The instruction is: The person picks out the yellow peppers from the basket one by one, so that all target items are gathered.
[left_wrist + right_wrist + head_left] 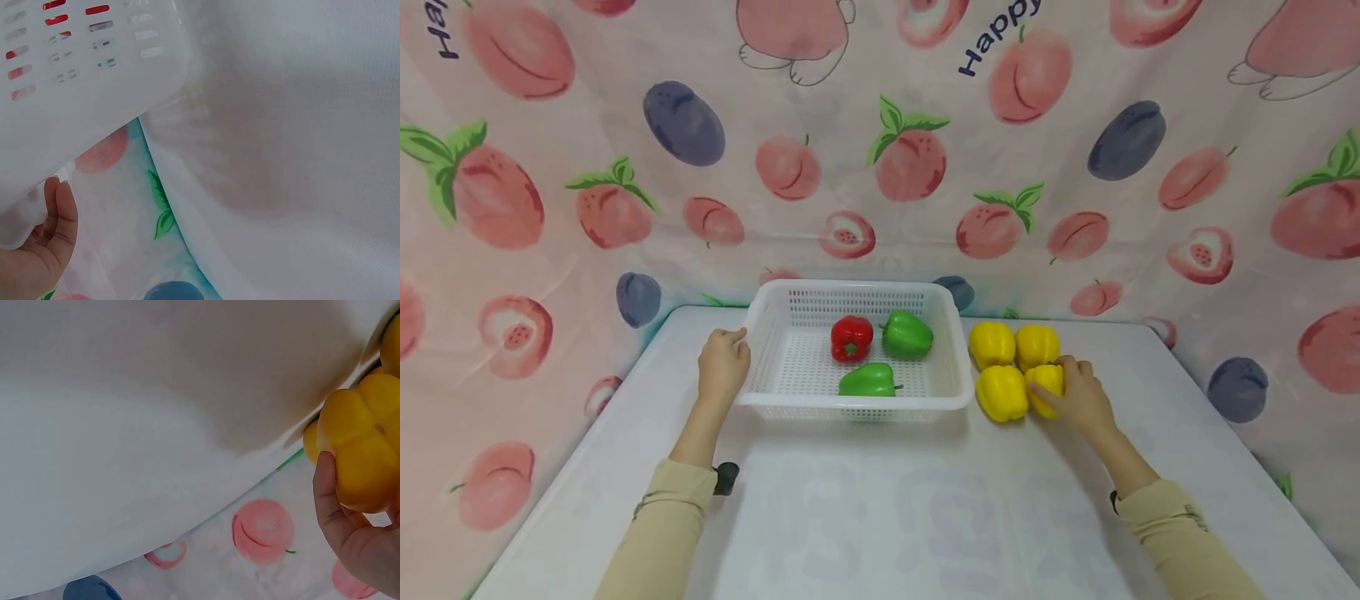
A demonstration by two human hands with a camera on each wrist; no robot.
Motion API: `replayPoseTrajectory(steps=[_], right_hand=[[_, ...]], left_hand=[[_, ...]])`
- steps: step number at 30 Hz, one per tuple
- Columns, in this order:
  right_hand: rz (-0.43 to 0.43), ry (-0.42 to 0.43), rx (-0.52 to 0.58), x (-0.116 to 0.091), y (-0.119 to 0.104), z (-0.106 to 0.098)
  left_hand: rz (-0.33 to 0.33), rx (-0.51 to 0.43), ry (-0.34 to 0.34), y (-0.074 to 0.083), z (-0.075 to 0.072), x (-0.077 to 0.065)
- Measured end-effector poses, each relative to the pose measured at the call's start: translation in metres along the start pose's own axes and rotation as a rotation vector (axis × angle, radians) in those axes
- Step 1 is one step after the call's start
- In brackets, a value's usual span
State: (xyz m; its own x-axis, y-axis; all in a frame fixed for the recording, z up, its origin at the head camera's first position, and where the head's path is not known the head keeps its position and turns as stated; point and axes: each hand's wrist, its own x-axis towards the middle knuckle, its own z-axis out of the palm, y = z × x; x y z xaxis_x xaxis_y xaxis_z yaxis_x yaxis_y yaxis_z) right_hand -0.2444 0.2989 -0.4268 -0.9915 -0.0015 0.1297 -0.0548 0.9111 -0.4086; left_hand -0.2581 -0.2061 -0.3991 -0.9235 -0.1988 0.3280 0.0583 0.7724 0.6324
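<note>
My left hand [724, 367] grips the left rim of a white plastic basket [857, 402]; in the left wrist view its fingers [66, 206] curl up against the rim. Inside the basket are a red bell pepper [852, 337] and two green bell peppers, one at the back right [907, 335] and another near the front wall [868, 381]. On the right, my right hand [1084, 398] holds a yellow bell pepper [1047, 388] between thumb and fingers. The right wrist view shows this yellow pepper [362, 447] close up, bottom end toward the camera.
Three more yellow bell peppers cluster beside the held one: back left [992, 345], back right [1037, 346] and front left [1002, 393]. They stand just right of the basket. A white-covered table [880, 517] lies beneath, and a fruit-print cloth [865, 117] hangs behind it.
</note>
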Motion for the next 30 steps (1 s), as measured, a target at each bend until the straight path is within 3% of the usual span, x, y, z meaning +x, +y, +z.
replayPoseTrajectory(steps=[8, 30], right_hand=[[0.004, -0.028, -0.014, 0.0, 0.001, 0.0], [-0.111, -0.077, 0.039, 0.01, 0.004, 0.008]], left_hand=[[0.004, -0.005, -0.004, 0.001, 0.001, 0.001], [-0.016, 0.007, 0.001, 0.001, -0.001, 0.0]])
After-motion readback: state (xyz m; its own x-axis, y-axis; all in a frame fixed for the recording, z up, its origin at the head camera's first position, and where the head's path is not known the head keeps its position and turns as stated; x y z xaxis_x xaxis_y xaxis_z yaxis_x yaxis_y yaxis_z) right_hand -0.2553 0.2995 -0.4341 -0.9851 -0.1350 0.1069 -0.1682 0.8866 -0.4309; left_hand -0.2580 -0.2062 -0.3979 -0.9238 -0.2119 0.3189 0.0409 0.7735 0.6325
